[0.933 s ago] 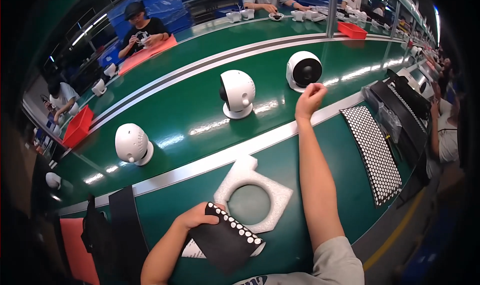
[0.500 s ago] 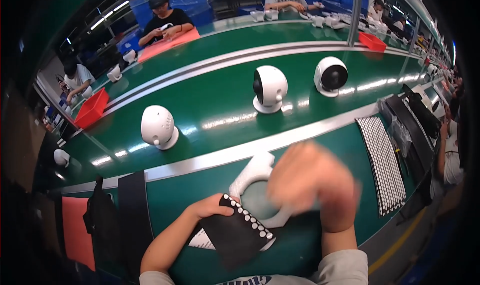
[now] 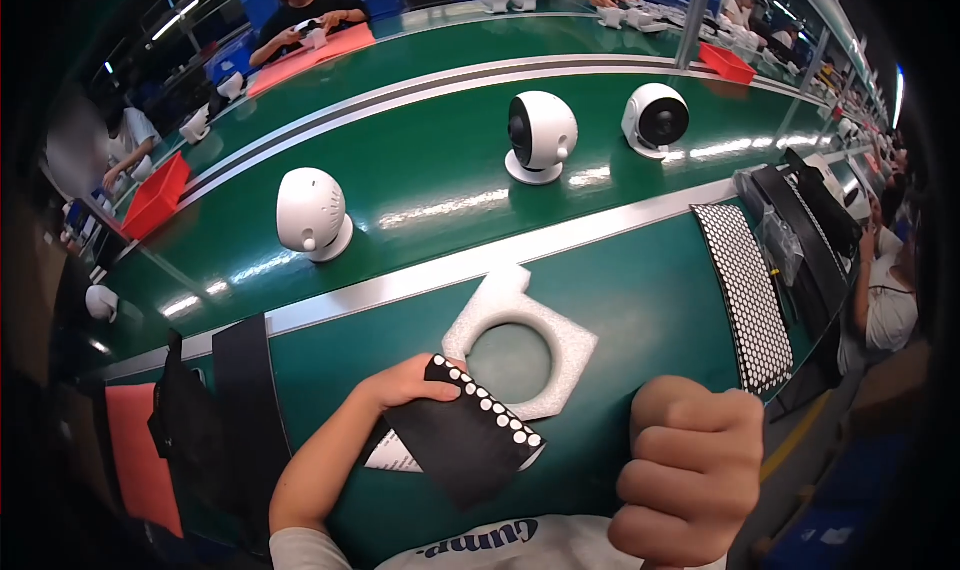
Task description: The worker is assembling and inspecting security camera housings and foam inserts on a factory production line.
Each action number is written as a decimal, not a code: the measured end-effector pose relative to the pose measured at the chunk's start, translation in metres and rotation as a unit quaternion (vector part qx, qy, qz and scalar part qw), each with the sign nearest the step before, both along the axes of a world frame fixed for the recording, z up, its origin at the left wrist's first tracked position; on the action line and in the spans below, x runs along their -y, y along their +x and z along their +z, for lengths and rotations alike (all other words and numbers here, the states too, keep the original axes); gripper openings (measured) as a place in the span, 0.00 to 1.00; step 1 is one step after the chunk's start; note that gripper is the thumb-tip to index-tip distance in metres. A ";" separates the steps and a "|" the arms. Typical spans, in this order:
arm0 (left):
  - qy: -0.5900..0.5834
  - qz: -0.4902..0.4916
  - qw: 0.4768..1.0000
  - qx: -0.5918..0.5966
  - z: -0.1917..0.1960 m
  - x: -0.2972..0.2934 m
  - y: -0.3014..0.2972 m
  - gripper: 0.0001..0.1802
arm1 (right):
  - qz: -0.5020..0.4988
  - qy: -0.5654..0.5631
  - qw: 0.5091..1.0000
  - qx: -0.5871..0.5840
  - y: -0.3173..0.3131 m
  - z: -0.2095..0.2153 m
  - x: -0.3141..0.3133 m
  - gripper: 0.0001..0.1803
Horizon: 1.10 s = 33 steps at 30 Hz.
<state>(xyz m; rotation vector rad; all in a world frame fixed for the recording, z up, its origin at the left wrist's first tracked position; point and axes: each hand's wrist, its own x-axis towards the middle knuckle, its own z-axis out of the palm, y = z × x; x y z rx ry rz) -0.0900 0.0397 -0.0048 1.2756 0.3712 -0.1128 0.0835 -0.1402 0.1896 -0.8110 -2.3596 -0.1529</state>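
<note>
My left hand [image 3: 405, 383] grips a black sheet [image 3: 465, 445] edged with a row of white round stickers [image 3: 485, 404], thumb on top. A printed white corner shows beneath its left side. Just beyond the sheet lies a white foam ring [image 3: 570, 348] with an angular outer edge, partly overlapped by the sheet and hand. My right hand [image 3: 690, 465] is raised at the lower right, apart from the ring, its fingers curled into a fist. Whatever is inside that fist is hidden.
White rounded cameras [image 3: 310, 215] on stands sit on the green conveyor beyond the metal rail [image 3: 420, 282]. A dotted black sheet [image 3: 745, 300] lies right, near dark pouches. Dark sheets and a pink sheet [image 3: 140, 450] lie left. Co-workers sit across, near red bins [image 3: 158, 195].
My right hand has moved from over the foam ring to the lower right, uncovering the ring. My left hand keeps its hold on the black sheet. The whole view has shifted slightly.
</note>
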 end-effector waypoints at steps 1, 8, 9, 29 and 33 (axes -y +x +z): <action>-0.001 0.008 1.000 0.000 -0.001 -0.002 -0.005 0.16 | -0.001 0.098 0.994 -0.051 0.000 -0.017 -0.007 0.27; -0.002 0.019 1.000 -0.007 0.005 0.001 -0.002 0.15 | 0.017 0.291 0.924 -0.248 0.000 -0.027 -0.023 0.28; -0.004 0.029 0.999 -0.017 0.005 0.002 -0.003 0.15 | 0.031 0.291 0.919 -0.264 0.000 -0.026 -0.025 0.28; -0.026 0.022 0.999 -0.013 0.008 0.004 -0.003 0.14 | 0.133 0.075 0.988 -0.021 0.017 0.024 -0.014 0.24; -0.029 0.016 0.999 -0.009 0.003 -0.001 -0.006 0.14 | 0.104 0.236 0.935 -0.244 0.003 -0.020 -0.028 0.22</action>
